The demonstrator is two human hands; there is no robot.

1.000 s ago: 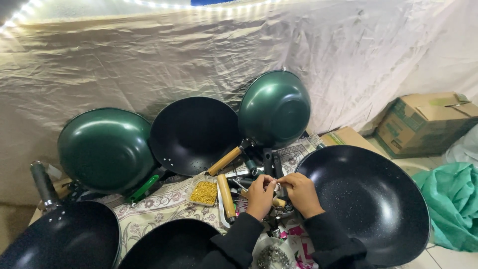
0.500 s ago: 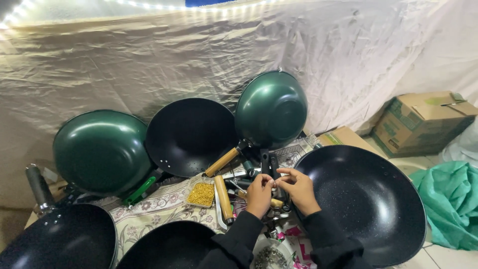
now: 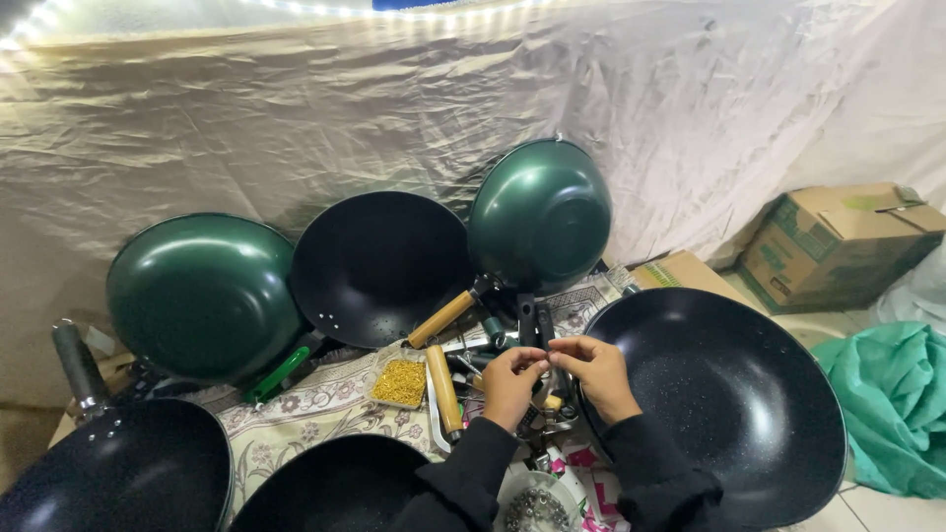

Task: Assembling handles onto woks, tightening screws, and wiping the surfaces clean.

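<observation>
Head view: your left hand point(image 3: 512, 379) and right hand point(image 3: 594, 372) meet just above the cluttered middle of the tabletop point(image 3: 315, 409), fingertips pinched together on something tiny between them; too small to tell what, likely a small fastener. Both hands are nearly closed in a fingertip pinch, not a full fist. Judging by size, the small part would be light, stiff and easy to drop, so hold it by the fingertips as you do now, close over the cloth.

Pans, counted: two green ones propped with their backs showing, left green pan point(image 3: 202, 296) and upper green pan point(image 3: 540, 212); four black ones, a black wok point(image 3: 379, 266) leaning between the greens, a big black pan point(image 3: 729, 394) just beside your right hand, a black pan point(image 3: 108, 478) at bottom left and another point(image 3: 330, 488) at the bottom edge.

One tray of yellow bits point(image 3: 399, 382) sits left of your hands. Two wooden handles point(image 3: 443, 389) lie near it. One cardboard box point(image 3: 838, 241) stands far right, one teal cloth point(image 3: 892, 404) below it. One round tin of small metal bits point(image 3: 532, 507) sits between your sleeves.
</observation>
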